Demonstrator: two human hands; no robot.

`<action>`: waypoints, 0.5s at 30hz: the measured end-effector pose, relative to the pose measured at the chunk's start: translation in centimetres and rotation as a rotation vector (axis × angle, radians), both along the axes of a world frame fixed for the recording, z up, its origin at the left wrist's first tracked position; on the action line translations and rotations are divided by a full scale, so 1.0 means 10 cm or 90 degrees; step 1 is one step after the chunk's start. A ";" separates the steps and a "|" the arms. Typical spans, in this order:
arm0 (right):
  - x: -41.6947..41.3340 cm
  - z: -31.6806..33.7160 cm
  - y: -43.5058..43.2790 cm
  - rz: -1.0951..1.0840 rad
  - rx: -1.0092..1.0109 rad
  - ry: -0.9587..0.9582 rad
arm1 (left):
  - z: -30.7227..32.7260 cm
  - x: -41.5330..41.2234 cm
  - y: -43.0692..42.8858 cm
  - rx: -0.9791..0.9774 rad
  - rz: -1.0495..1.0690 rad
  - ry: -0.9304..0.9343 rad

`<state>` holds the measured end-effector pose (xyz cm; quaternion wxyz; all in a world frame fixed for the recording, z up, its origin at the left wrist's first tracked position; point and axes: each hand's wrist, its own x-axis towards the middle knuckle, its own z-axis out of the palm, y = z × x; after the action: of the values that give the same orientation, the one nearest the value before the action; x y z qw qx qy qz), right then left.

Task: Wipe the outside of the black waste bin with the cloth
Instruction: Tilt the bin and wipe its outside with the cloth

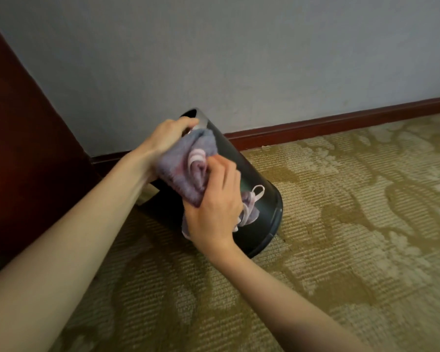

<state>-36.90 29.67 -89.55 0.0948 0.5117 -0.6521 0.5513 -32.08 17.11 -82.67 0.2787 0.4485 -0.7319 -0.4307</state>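
Left fingers curled over tilted bin rim, right fingers seemingly clutching cloth against it

You can read no text, label, brand or number here: neither the bin nor the cloth shows any lettering that you could make out.

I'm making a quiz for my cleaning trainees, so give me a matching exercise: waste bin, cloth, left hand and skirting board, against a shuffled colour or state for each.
1 waste bin; 2 cloth; 3 left hand; 4 skirting board.
A reddish brown; B gripping the bin's rim; C black; D grey-purple, bunched.
Pairs: 1-C, 2-D, 3-B, 4-A.
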 end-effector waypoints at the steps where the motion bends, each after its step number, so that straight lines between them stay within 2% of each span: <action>1: 0.01 -0.07 0.03 0.014 0.001 0.046 | 0.02 -0.01 0.00 0.027 0.014 0.021; 4: 0.05 -0.30 0.14 0.061 0.014 0.205 | 0.02 -0.01 0.03 0.129 0.039 0.124; 8: -0.01 -0.51 0.25 0.131 0.043 0.457 | -0.01 -0.06 0.12 0.058 0.029 0.088; 15: -0.26 -0.48 0.26 0.108 0.043 0.387 | 0.00 -0.24 0.11 -0.060 -0.012 -0.018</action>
<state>-39.51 32.23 -94.38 0.2217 0.7083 -0.5671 0.3570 -34.49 18.25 -82.62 0.2852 0.4343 -0.7591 -0.3921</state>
